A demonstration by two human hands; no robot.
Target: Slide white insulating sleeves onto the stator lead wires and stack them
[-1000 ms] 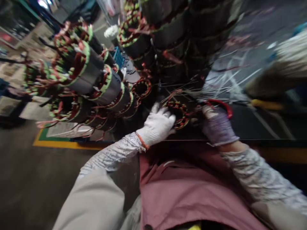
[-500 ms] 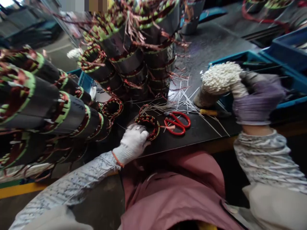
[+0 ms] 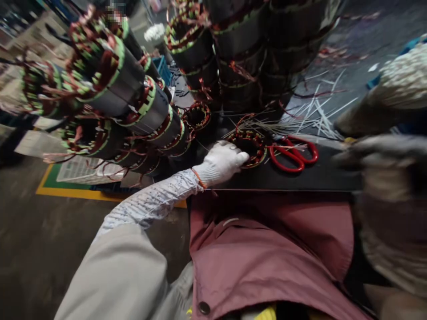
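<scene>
My left hand [image 3: 223, 162], in a white knit glove, has its fingers curled over the near-left rim of a stator [image 3: 255, 151] wound with copper wire, standing on the dark bench. Just right of that stator lies a pair of red-handled scissors [image 3: 293, 153]. My right hand [image 3: 393, 153], gloved, is at the right edge, below a thick bundle of white strips [image 3: 407, 78]. Motion smears its fingers, so what it may hold does not show. Loose white ties [image 3: 316, 109] are scattered behind the scissors.
Stacked stators [image 3: 233, 58] rise behind my left hand. More stators [image 3: 133, 100] lie on their sides in rows to the left, with copper leads sticking out. A smaller wound ring [image 3: 196, 116] is between them. The bench's front edge [image 3: 283, 190] runs before my lap.
The view has turned left, so the bench things appear farther right. My right hand has drawn back from the white bundle toward me. My left hand stays on the stator.
</scene>
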